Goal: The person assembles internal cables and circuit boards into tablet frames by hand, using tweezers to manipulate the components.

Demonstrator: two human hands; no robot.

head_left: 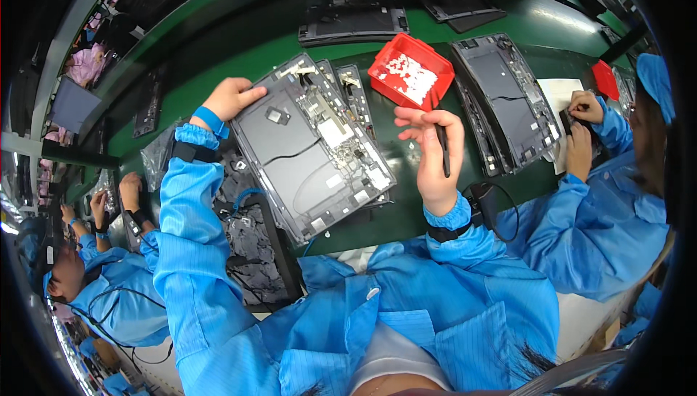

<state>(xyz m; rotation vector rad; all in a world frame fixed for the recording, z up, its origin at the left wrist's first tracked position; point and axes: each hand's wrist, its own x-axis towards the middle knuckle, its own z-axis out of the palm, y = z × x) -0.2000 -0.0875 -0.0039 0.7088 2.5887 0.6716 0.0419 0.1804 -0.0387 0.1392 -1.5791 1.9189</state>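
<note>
We see the left hand [229,97] pressed flat, fingers together, on the upper left corner of the open grey device chassis [312,145] lying tilted on the green desk [218,69]. The right hand [432,153] pinches a black stylus-like tool [441,149] beside it, other fingers spread. A square red tray [411,71] of small white parts sits just beyond.

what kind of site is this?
Likely an electronics assembly line: open device chassis on a green bench, a red parts tray, and co-workers in blue smocks at similar units.

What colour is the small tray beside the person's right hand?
Red, holding small white parts; the tray shows clearly in the head view.
</note>
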